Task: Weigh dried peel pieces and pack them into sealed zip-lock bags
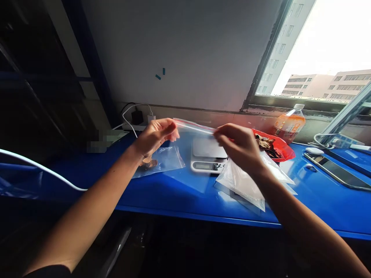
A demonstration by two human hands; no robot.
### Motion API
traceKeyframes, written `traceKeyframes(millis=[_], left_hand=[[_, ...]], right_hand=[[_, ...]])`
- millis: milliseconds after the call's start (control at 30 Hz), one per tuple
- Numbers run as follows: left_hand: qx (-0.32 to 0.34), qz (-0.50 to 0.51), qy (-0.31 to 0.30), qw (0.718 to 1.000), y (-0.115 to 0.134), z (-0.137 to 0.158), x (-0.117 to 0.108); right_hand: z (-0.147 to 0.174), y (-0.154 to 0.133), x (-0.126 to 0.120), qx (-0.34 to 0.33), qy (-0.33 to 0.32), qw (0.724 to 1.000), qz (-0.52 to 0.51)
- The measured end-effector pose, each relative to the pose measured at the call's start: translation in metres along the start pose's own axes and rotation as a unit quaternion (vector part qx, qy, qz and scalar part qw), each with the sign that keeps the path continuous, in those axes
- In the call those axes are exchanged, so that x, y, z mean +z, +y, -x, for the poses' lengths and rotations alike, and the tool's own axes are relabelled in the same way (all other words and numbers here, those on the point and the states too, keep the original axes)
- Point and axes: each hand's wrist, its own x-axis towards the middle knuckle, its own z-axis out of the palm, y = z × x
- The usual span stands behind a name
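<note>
A clear zip-lock bag (pixel 188 154) with a red-lined zip hangs stretched between my two hands, above the blue table. My left hand (pixel 158 135) pinches one top corner. The other top corner is pinched by my right hand (pixel 239 143). Behind the see-through bag stands a white kitchen scale (pixel 199 166), partly veiled by it. Below my left hand lies another clear bag (pixel 169 159) holding brown dried pieces (pixel 149 162). Under my right wrist rests a stack of clear plastic bags (pixel 243 183).
A red basket (pixel 286 150) with dried brown pieces sits at the right, before an orange-labelled bottle (pixel 290 123). Farther right lies a phone (pixel 339 172). White cables and a plug (pixel 151 117) are near the wall. The blue table (pixel 188 206) has its front edge towards me.
</note>
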Motion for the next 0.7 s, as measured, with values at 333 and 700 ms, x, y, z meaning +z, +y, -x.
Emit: traceKeyframes(millis=[333, 700], left_hand=[[-0.060, -0.523, -0.149, 0.837, -0.049, -0.008, -0.021], [-0.105, -0.556, -0.216, 0.796, -0.055, -0.014, -0.024]], right_hand=[[-0.021, 0.064, -0.154, 0.259, 0.138, 0.956, -0.018], [-0.034, 0.118, -0.158, 0.209, -0.038, 0.945, 0.250]])
